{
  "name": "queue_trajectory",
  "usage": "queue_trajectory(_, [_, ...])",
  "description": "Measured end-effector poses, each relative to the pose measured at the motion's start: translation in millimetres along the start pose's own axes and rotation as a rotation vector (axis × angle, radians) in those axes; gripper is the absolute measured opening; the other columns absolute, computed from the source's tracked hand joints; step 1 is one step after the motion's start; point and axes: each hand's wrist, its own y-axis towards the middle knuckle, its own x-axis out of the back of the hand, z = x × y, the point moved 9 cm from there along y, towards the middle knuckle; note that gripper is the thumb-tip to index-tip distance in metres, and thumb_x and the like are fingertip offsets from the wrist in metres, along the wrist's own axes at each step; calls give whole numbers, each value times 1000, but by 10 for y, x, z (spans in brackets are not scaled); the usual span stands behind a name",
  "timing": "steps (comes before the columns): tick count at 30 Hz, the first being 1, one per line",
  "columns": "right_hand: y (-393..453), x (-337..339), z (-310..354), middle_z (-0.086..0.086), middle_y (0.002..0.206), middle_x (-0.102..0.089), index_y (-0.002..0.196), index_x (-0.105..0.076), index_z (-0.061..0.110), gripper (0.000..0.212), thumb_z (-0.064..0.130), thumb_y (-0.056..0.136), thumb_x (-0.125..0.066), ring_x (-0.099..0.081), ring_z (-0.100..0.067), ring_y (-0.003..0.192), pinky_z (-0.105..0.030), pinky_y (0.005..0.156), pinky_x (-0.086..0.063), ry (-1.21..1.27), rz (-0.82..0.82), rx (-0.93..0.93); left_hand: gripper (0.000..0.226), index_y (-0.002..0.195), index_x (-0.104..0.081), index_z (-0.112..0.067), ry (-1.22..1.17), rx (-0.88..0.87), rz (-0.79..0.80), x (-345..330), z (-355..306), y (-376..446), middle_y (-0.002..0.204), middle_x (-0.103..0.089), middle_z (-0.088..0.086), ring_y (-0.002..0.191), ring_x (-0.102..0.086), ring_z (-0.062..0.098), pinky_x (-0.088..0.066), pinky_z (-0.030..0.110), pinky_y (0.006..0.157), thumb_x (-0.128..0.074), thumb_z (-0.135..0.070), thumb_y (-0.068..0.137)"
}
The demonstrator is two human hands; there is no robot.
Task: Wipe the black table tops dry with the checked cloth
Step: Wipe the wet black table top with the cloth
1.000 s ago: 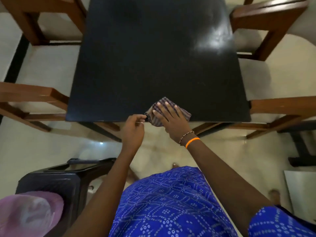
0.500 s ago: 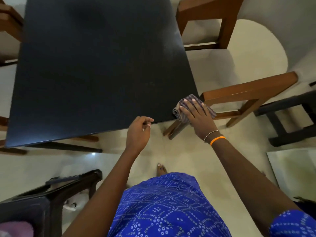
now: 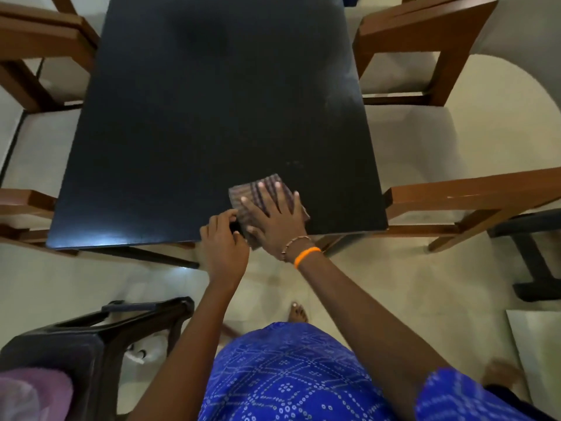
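The black table top (image 3: 197, 132) fills the upper middle of the head view. The checked cloth (image 3: 239, 192) lies folded on it near the front edge, right of centre. My right hand (image 3: 273, 217) presses flat on the cloth with fingers spread; it wears an orange band and a bead bracelet. My left hand (image 3: 223, 241) sits at the table's front edge with fingers curled, touching the cloth's left side. Nothing shows inside it. A pale smear lies on the table's right part.
Wooden chairs stand round the table: back left (image 3: 39, 41), back right (image 3: 425, 41), front right (image 3: 470, 196), front left (image 3: 21, 205). A black chair (image 3: 91, 329) holding pink fabric (image 3: 33, 393) stands at my lower left. A dark table base (image 3: 531, 253) is on the right.
My right hand slid the cloth left from the table's front right corner and further onto the top. My left hand stayed at the front edge and now touches the cloth.
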Motion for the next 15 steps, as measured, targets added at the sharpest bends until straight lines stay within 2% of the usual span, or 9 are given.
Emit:
queue_trajectory(2, [237,0,73,-2,160,0,147,-9,39,57,49,95,-31,7,-33,146,-61,112,5,-16,-31,36,41,121,-53,-10,35,-7,-7,26,18,-29,119,-55,10,108,-44,28,-36,31,85,-48,4,83])
queue_trajectory(5, [513,127,-188,0,160,-4,147,-12,40,58,51,93,-34,2,-32,147,-60,113,2,-51,-46,-10,47,122,-54,-10,44,-35,-20,60,13,-72,118,-57,9,109,-45,29,-35,31,87,-46,8,79])
queue_trajectory(9, [497,355,-964,1,160,-1,147,-11,38,59,49,94,-35,2,-31,147,-60,113,-2,-39,-98,-212,46,123,-53,-12,30,-47,0,21,31,-136,118,-57,8,111,-44,25,-36,30,91,-47,6,81])
queue_trajectory(13, [38,500,-1745,1,160,0,147,-10,39,58,49,95,-33,3,-32,147,-59,114,-2,49,-163,-436,46,124,-53,-13,10,-55,31,-44,57,-187,120,-56,7,114,-42,23,-34,24,91,-48,6,82])
queue_trajectory(15, [-295,499,-1924,1,160,-1,147,-10,39,58,49,95,-33,0,-32,147,-57,115,-8,72,-212,-540,47,123,-54,-12,-7,-84,43,-56,26,-192,119,-58,8,113,-43,24,-33,23,90,-48,8,81])
